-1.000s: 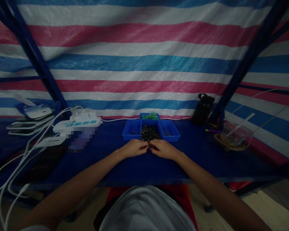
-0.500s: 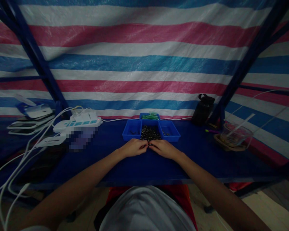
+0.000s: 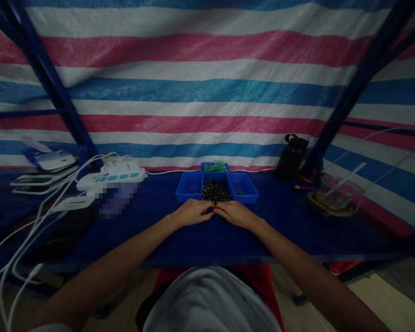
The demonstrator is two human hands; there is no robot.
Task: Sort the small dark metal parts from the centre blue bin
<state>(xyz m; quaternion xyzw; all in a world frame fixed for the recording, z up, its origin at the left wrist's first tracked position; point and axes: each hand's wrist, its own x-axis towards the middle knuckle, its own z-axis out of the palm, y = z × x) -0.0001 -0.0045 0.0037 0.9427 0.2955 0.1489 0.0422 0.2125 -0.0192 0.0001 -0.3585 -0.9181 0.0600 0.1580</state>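
My left hand (image 3: 194,212) and my right hand (image 3: 233,213) meet at the fingertips in front of a blue bin holding a heap of small dark shiny metal parts (image 3: 216,189). Both hands are closed in a pinch; whatever sits between the fingertips is too small and dark to name. To the left of the heap is a blue bin (image 3: 181,188) with a few dark pieces in it. On the right, another blue bin (image 3: 250,188) contains a few small metal pieces. Behind them, green items (image 3: 215,167) fill a further blue bin.
A white power strip (image 3: 112,178) with plugs and cables lies on the left of the blue table (image 3: 207,244), near stacked phones (image 3: 38,180). A black bottle (image 3: 291,157) and a clear plastic bowl (image 3: 340,191) stand on the right. Striped sheeting (image 3: 207,92) hangs behind.
The fingertips have shifted slightly, and the gap under the left thumb looks a little different. Arms, bins and surrounding objects stay in place.
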